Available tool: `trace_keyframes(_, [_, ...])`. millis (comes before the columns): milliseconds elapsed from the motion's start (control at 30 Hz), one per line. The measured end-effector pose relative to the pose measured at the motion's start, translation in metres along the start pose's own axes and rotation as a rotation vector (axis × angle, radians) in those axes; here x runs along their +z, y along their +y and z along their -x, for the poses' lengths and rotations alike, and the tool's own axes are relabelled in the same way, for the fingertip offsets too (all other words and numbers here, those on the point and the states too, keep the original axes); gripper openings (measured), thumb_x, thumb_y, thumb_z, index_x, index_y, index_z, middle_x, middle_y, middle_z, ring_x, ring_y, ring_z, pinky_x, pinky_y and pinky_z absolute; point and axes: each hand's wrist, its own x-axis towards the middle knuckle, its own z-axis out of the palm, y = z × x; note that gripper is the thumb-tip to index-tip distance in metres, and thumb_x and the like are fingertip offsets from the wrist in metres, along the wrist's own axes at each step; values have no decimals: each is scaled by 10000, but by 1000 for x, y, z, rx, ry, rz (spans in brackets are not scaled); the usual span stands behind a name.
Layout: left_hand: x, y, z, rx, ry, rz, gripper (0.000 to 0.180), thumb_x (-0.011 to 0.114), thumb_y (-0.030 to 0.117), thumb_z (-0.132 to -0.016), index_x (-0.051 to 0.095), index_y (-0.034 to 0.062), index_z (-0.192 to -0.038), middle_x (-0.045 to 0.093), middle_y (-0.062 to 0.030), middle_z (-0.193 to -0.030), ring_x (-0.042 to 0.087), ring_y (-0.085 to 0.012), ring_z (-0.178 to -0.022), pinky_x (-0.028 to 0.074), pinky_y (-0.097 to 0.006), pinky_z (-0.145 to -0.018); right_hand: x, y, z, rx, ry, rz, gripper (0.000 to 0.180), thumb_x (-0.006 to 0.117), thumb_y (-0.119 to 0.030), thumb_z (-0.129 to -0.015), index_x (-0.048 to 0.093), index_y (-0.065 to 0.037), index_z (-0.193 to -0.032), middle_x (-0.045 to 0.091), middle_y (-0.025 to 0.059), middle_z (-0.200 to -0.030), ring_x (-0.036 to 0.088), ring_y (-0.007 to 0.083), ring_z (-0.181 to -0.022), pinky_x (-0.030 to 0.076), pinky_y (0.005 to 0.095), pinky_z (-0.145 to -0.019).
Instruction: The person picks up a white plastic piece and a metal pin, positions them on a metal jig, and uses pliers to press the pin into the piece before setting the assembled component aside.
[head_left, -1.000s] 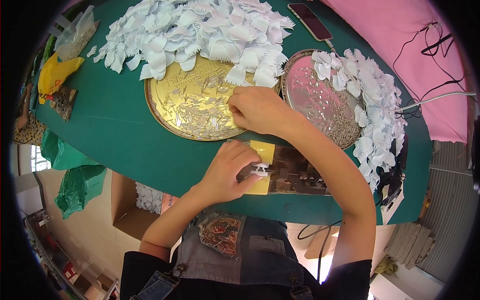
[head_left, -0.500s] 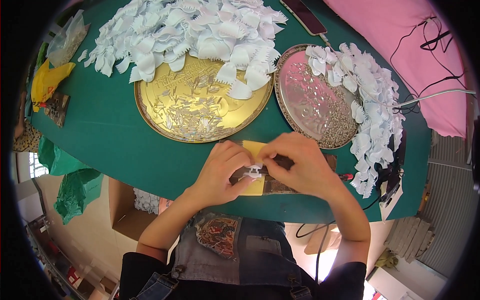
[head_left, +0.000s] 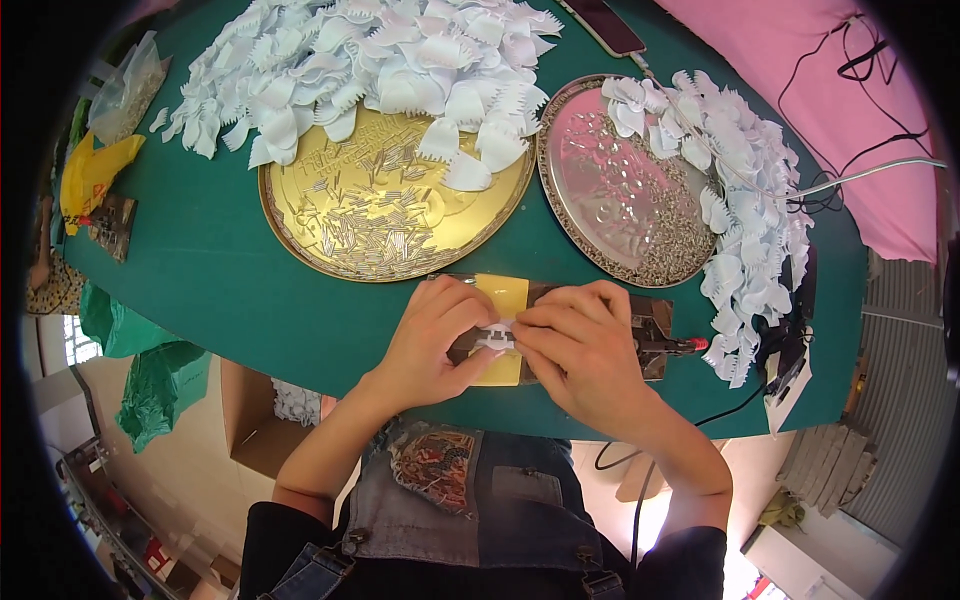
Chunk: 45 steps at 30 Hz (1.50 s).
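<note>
A small white plastic piece is held low over a dark wooden block, its near side rounded and its far side notched. My left hand pinches it from the left between thumb and fingers. My right hand is closed at its right end, thumb and fingertips pressed together on it; whether a tiny part is also between them is hidden. Beneath both hands lies the dark wooden block, wrapped across the middle with a yellow band. A red-tipped tool juts from its right end.
A gold tray holds many silver pins. Behind it rises a heap of white toothed pieces. A silver tray with small metal parts stands right, beside more white pieces. A phone, cables and pink cloth lie beyond.
My right hand has come lower, and its fingers now lie flatter against the white piece's right end. My left hand keeps its pinch. The whole view has shifted slightly.
</note>
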Motion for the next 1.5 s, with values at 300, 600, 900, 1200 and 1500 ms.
trace_keyframes(300, [0,1,0,-20,6,6,272,760,94,-713,589,71,-924,607,-70,-978,540,-297,-928,412,-399,-843,6,2,2,65,132,-82,119,765,-85,-770,700,-97,-869,668,-9,-880,619,175,-925,364,380,-892])
trace_keyframes(600, [0,0,-1,-2,-9,-14,316,769,84,-682,593,49,-942,633,-105,-1008,569,-310,-922,432,-392,-839,5,-3,5,31,68,49,137,762,-129,-781,709,-84,-898,673,-3,-927,614,179,-972,363,402,-927])
trace_keyframes(900, [1,-1,3,-13,12,-16,280,777,90,-687,635,61,-927,623,-102,-985,566,-299,-906,428,-385,-837,-47,102,-18,364,164,217,193,707,-157,-823,711,-52,-985,690,128,-994,634,335,-953,480,432,-855])
trace_keyframes(1200, [2,-1,2,-14,11,-26,272,779,95,-693,641,67,-926,618,-100,-971,556,-296,-895,420,-381,-832,-56,165,-22,547,-24,279,173,690,-200,-843,717,-42,-908,707,130,-839,664,321,-734,527,411,-719])
trace_keyframes(1500, [1,-1,1,-17,4,-14,294,774,88,-672,635,61,-930,623,-105,-989,559,-302,-906,424,-385,-842,-54,111,-17,561,250,-464,123,685,-123,-916,672,-6,-949,668,1,-804,580,51,-744,474,230,-691])
